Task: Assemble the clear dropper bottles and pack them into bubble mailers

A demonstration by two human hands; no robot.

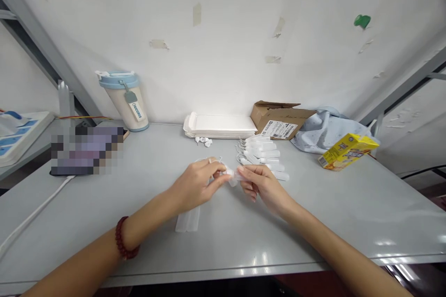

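My left hand [197,182] pinches one end of a translucent white plastic piece [234,179] above the middle of the table. On its other side, my right hand [266,186] grips the same piece between thumb and fingers. Parts of it are hidden by my fingertips, so its full shape does not show. Clear plastic tubes [188,221] lie below my left hand, partly covered by it. Just beyond my right hand rests a row of translucent tubes [266,153] with thin white loops at their left ends. Several small white caps [205,141] sit farther back.
A stack of white trays [223,125] and an open cardboard box [278,121] stand against the wall. To the right are a light blue cloth [324,127] and a yellow carton [344,152]. A tumbler [127,102] and a phone [92,148] with a white cable occupy the left.
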